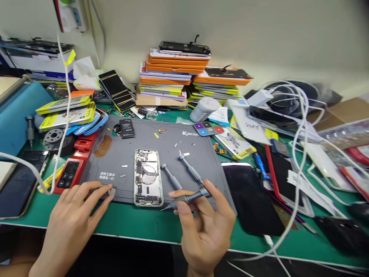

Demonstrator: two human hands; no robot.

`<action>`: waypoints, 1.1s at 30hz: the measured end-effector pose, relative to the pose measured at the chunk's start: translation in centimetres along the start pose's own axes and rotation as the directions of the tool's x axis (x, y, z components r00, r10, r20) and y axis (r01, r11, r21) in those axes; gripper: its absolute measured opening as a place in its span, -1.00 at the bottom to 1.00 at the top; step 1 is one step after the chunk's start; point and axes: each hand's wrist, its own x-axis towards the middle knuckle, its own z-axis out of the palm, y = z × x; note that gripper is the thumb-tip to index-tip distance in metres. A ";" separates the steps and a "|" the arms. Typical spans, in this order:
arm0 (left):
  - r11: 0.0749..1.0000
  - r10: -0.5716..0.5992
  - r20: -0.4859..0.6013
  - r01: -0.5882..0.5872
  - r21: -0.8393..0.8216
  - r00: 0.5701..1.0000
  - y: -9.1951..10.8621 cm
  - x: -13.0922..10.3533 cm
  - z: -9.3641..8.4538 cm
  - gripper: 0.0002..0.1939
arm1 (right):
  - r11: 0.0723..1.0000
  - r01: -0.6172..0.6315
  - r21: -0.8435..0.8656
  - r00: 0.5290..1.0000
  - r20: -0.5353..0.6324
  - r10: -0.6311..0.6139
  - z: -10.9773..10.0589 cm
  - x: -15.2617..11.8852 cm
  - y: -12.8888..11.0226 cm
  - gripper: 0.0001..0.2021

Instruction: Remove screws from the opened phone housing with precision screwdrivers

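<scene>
In my right hand is a grey precision screwdriver, its tip pointing left above the front edge of the mat. Thumb and index finger of my left hand pinch a small silvery metal piece at the mat's lower left. Between the hands lies an opened phone, its inner boards and a round coil showing. Two more screwdrivers rest right of it, a short one and a longer one. A black phone battery lies at the mat's upper left.
The grey mat carries several tiny loose parts. Left of it stands a red device with buttons. To the right lie a dark-screened phone and looping white cables. Stacked boxes and a white jar line the back.
</scene>
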 end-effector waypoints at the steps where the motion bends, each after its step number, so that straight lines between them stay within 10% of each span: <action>1: 1.000 -0.005 -0.002 0.005 -0.007 1.000 0.0 0.1 0.1 -0.75 | 1.000 0.009 0.002 1.000 0.005 -0.009 0.0 0.1 0.0 -0.38; 14: 0.989 0.093 -0.060 -0.099 -0.111 0.994 4.6 3.8 2.4 -0.85 | 1.000 0.007 0.014 1.000 0.018 -0.007 -0.3 0.1 -0.1 -0.36; 33: 0.922 0.356 0.095 -0.334 -0.194 0.930 2.0 2.4 1.7 -0.64 | 0.997 -0.048 -0.054 0.998 0.040 0.050 -0.1 0.5 -0.2 -0.40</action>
